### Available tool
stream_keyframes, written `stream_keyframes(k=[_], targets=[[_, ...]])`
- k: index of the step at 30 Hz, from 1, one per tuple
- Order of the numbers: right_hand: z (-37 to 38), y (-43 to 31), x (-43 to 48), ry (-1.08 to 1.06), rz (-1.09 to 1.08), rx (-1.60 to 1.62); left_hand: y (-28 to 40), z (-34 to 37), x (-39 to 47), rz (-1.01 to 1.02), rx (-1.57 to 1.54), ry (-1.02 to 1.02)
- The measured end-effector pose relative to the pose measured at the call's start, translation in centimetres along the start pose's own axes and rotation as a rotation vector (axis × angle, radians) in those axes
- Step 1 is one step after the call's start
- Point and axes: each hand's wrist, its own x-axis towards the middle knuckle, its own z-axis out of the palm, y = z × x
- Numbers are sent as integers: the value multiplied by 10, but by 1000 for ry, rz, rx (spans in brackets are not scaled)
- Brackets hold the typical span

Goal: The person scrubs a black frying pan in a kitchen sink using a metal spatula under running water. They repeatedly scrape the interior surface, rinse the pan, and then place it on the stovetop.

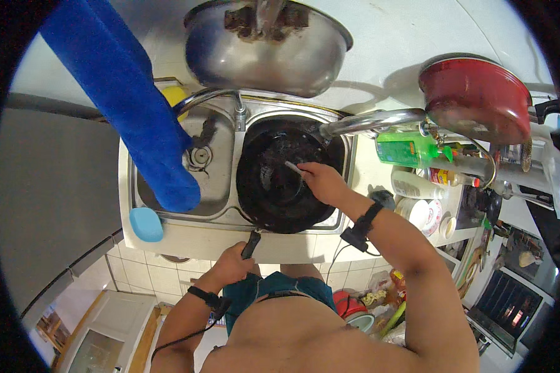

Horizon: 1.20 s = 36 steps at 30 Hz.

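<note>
A large black wok (284,205) rests in the right basin of a stainless steel double sink (217,186). My left hand (233,264) grips the wok's dark handle (251,245), which juts over the counter's front edge. Over the wok's inside, my right hand (324,182) holds a thin, light-coloured stick-like tool (293,166). The tool's far part and whatever lies under my fingers cannot be made out. A chrome faucet spout (373,122) reaches in above the wok from the right. Both wrists wear black straps with cables.
A blue cloth (126,102) hangs across the left basin. A light blue dish (146,224) sits at the counter's left corner. Behind the sink hangs a steel basin (266,56); a red pot (476,100) is at right. Bottles, including a green one (403,149), and bowls (413,213) crowd the right counter.
</note>
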Motion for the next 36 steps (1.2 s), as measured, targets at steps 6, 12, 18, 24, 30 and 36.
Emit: stream_keyframes(k=[6, 12, 18, 24, 30, 36], targets=[[4, 34, -57, 14, 157, -104, -21, 19, 5, 143, 169, 252], [45, 57, -95, -193, 121, 25, -37, 17, 22, 224, 224, 377], [71, 3, -135, -400, 248, 413, -42, 17, 29, 236, 315, 415], [35, 11, -112, -384, 196, -326, -39, 12, 31, 195, 365, 409], [65, 1, -118, -308, -48, 115, -35, 5, 29, 185, 411, 413], [68, 65, -91, -293, -39, -399, -30, 3, 26, 173, 429, 430]])
